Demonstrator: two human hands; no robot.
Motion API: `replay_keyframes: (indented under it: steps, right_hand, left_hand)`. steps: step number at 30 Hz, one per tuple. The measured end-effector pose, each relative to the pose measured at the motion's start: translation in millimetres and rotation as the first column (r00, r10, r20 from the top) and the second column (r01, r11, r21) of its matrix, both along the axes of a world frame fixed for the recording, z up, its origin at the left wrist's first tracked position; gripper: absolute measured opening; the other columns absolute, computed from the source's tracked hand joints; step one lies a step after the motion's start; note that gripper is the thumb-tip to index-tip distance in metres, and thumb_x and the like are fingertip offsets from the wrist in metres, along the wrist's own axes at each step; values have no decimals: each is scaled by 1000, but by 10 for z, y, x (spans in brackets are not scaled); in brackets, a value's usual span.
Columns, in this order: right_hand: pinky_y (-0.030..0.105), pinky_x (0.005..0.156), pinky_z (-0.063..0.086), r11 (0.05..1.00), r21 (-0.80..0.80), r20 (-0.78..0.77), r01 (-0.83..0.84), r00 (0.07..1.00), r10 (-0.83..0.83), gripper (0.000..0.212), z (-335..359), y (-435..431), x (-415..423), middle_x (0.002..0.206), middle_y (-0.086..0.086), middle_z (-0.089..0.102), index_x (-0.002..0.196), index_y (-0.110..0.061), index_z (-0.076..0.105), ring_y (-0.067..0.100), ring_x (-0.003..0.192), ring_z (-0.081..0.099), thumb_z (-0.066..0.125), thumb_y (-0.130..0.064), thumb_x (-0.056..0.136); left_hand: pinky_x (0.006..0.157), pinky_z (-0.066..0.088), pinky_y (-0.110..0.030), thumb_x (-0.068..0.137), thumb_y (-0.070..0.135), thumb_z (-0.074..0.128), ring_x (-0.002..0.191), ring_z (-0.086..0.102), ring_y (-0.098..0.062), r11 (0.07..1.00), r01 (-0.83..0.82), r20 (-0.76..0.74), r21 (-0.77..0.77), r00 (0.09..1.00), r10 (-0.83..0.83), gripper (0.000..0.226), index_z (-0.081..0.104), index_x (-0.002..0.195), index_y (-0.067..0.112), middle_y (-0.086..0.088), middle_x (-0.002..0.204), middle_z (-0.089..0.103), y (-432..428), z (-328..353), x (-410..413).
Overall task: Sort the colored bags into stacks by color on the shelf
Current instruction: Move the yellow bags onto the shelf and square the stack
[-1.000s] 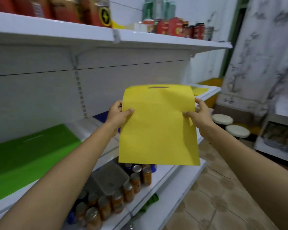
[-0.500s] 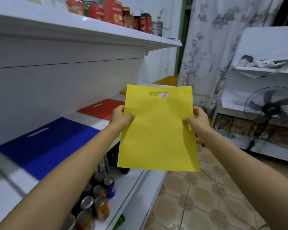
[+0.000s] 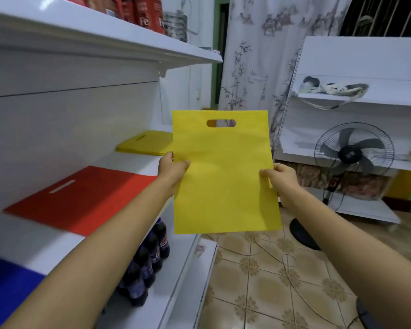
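Observation:
I hold a flat yellow bag [image 3: 223,176] with a cut-out handle upright in front of me. My left hand [image 3: 172,170] pinches its left edge and my right hand [image 3: 279,179] pinches its right edge. On the white middle shelf [image 3: 128,162] to my left lie a stack of yellow bags [image 3: 147,143] at the far end, a red bag stack [image 3: 81,198] nearer, and a blue bag stack [image 3: 7,288] at the bottom left. The held bag hides the right part of the yellow stack.
Dark bottles [image 3: 147,264] stand on the lower shelf under my left arm. Red packets and a metal container [image 3: 176,24] sit on the top shelf. A standing fan [image 3: 354,153] and a second white shelf unit [image 3: 356,98] are at the right; cables [image 3: 271,252] run over the tiled floor.
I have moved along the shelf toward its far end with the yellow bag in both hands. The green stack left the view, and the red and yellow stacks came closer.

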State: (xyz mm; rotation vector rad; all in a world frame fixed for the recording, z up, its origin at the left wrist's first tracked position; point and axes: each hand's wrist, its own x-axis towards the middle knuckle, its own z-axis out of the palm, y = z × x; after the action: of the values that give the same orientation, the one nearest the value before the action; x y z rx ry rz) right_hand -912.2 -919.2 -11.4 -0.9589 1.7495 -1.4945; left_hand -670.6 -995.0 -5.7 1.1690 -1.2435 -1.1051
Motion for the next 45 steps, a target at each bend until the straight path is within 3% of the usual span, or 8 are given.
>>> replay_keyframes:
  steps: [8,12,19,24,32,38,42,45]
  right_hand:
    - [49,86,53,1000,13,130,27,991,-28,9,-197,-770,-588,96,10,67,86,-16,62,31,90,64,60,-12,93]
    - [39,71,53,999,13,246,-34,969,30,10,-222,-1309,-968,92,10,67,85,-14,62,25,78,63,61,-9,93]
    - [45,78,51,988,-12,282,-153,947,150,6,-5,-2242,-1672,95,9,66,90,-14,61,29,87,63,60,-9,94]
    - [42,74,51,977,-11,273,-215,939,209,9,51,-2819,-2012,99,11,66,88,-13,61,27,82,63,60,-6,93]
    - [39,66,50,931,85,289,-356,903,319,19,-55,-3683,-1692,101,10,64,110,-10,62,25,79,62,64,-13,91]
    - [50,94,50,877,78,183,-475,871,456,11,-89,-4459,-958,112,13,66,100,-10,64,32,101,63,63,-8,90]
    - [36,78,52,823,67,44,-564,826,563,12,-84,-4967,-429,101,12,65,101,-7,64,26,86,62,61,-5,90]
    - [36,73,53,776,97,-162,-624,759,631,17,-102,-5339,-60,97,17,69,73,-15,59,28,79,63,62,-6,87]
  left_hand:
    - [91,52,-40,89,10,63,102,62,-26,1000,16,56,15,998,-17,21,59,110,13,-6,114,64,-754,-157,-554]
    - [73,52,-31,90,7,62,91,62,-24,1000,-4,35,21,999,3,17,58,104,14,-6,107,64,-1155,-62,-874]
    - [89,54,-43,87,15,68,100,65,-30,998,-65,42,22,997,64,28,57,112,9,-11,110,66,-1837,175,-1479]
    - [76,53,-34,89,13,65,81,63,-19,996,-77,148,53,987,69,7,58,92,15,-8,100,65,-2161,131,-1702]
    - [61,42,-26,89,17,65,69,57,-15,962,-268,242,53,938,248,14,56,78,19,-2,83,63,-2680,72,-1385]
    - [72,48,-34,87,23,67,76,60,-23,900,-435,439,-35,802,404,19,55,73,18,-5,80,61,-3074,4,-712]
    - [63,44,-35,84,26,67,81,59,-27,855,-513,671,-74,609,423,17,56,89,15,-4,83,60,-3336,-44,-180]
    - [68,42,-30,82,26,71,87,59,-23,844,-532,691,-67,586,424,59,41,131,14,-5,100,61,-3439,-150,120]
